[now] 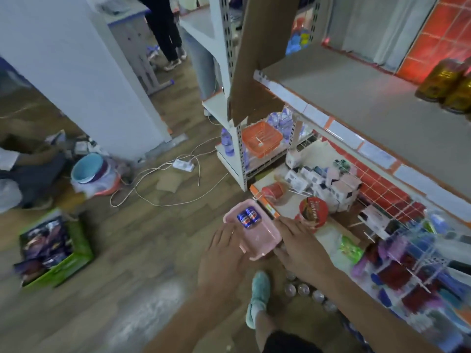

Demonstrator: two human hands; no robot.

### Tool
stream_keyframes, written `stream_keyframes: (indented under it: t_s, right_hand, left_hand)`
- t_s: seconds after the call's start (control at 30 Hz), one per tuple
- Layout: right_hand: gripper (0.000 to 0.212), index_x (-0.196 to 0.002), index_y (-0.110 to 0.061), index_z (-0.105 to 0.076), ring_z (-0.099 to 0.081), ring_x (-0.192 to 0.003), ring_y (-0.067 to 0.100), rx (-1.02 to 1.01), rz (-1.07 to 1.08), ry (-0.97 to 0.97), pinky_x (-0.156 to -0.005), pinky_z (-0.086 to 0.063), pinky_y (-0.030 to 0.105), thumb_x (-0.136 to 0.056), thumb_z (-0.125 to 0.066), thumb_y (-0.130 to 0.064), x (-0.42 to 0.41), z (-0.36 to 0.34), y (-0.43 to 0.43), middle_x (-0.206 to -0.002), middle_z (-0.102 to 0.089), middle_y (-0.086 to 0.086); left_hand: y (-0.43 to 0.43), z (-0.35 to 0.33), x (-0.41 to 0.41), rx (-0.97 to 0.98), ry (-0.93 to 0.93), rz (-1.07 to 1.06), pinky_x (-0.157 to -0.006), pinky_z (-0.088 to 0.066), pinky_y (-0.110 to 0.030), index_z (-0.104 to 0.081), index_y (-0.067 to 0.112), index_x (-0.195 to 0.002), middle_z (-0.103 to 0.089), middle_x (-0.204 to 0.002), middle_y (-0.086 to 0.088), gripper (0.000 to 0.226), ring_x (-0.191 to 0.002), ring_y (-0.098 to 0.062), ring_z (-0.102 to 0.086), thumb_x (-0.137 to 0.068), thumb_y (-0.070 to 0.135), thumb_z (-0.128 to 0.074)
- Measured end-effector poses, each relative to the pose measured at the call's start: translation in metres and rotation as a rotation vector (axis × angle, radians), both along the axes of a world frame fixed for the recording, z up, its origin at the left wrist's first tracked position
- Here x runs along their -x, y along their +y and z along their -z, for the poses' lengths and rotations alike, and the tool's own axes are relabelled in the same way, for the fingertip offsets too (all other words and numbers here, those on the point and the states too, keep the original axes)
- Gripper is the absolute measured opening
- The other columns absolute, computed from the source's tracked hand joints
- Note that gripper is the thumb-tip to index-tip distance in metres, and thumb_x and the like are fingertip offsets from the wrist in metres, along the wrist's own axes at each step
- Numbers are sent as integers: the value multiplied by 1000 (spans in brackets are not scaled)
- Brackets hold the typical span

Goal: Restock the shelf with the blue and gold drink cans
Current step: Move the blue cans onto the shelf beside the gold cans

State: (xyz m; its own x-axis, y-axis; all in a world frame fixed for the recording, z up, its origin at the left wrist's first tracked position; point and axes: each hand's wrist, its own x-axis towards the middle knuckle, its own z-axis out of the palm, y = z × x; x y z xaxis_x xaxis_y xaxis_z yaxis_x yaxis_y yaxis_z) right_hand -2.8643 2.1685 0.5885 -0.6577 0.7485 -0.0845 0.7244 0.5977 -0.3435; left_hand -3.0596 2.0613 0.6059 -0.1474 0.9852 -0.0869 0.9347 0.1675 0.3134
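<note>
A pink plastic basket (265,239) hangs between my hands above the floor. Two blue drink cans (246,216) lie side by side in its far end. My left hand (224,253) grips the basket's left rim. On the basket's right rim rests my right hand (300,247), fingers closed around the edge. Gold cans (448,85) stand on the grey upper shelf (356,98) at the far right. Several silver can tops (303,289) show on the floor under my right forearm.
A lower shelf (288,205) holds a red noodle cup (312,211), small boxes and an orange basket (262,138). A green crate of snack packets (51,250) sits on the floor at left. A power strip with loose cables (183,165) lies ahead. Another person's legs (165,34) stand at the back.
</note>
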Motion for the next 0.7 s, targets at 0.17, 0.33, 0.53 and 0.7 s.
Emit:
stream_keyframes:
  t_s: [0.17, 0.33, 0.53, 0.7]
  right_hand:
    - [69, -143, -8, -48, -52, -130, 27, 51, 46, -22, -108, -42, 38, -84, -75, -31, 32, 25, 45, -142, -53, 8]
    - [69, -145, -7, -46, -51, -132, 30, 80, 61, -85, -109, -43, 41, -87, -72, -34, 46, 34, 85, -145, -52, 11]
    - [70, -146, -8, -47, -52, -132, 29, 125, 184, -104, -107, -46, 43, -85, -71, -34, 66, 62, 117, -145, -52, 10]
    - [70, -148, -8, -43, -45, -139, 30, 191, 310, -125, -112, -41, 45, -87, -63, -36, 94, 126, 123, -150, -48, 11]
  left_hand:
    - [70, 20, 41, 52, 35, 89, -106, -43, -36, -52, 13, -139, -58, -137, -8, 68, -124, -28, -56, -77, 32, -74]
    - [132, 29, 68, 67, -40, 118, -107, -42, -41, -53, 11, -140, -56, -138, -8, 67, -127, -30, -53, -78, 26, -73]
    - [170, 75, 92, 110, -126, 158, -102, -50, -47, -54, 6, -139, -58, -136, -11, 71, -124, -35, -56, -79, 43, -46]
    - [198, 138, 123, 144, -93, 278, -98, -51, -44, -55, 6, -139, -60, -135, -12, 74, -121, -34, -59, -81, 49, -39]
